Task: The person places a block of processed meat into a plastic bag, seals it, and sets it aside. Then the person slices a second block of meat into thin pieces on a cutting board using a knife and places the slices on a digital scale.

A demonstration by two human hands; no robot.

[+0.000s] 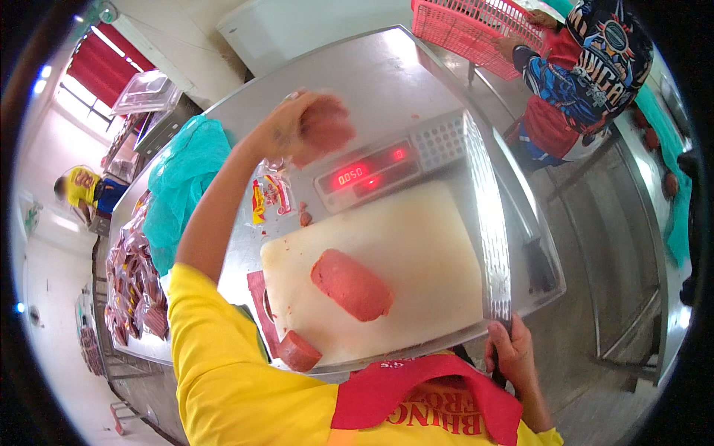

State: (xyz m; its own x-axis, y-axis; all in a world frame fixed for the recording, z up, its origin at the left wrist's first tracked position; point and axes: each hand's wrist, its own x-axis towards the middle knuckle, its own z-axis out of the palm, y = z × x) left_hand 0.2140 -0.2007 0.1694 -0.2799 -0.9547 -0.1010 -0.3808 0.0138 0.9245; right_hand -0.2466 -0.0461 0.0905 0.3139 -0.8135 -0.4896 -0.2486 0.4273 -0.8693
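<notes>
My left hand [282, 125] is raised over the far part of the steel table, its fingers closed round a piece of pink processed meat [329, 131], both blurred by motion. In my right hand [515, 353], at the near right edge, a long knife [494, 245] points away from me, its broad blade upright. A rounded block of pink meat [351, 285] lies on the white cutting board [435, 260]. At the board's near left corner rests a shorter cut end of meat [300, 351]. Beyond the board stands a digital scale [368, 177] with a lit red display.
Left of the board are a printed plastic pouch [272, 198], green plastic bags [186, 178] and a heap of packed meat [137, 271]. A co-worker [580, 82] at the far right holds a red plastic basket [476, 30]. Another person [83, 186] bends over at the far left.
</notes>
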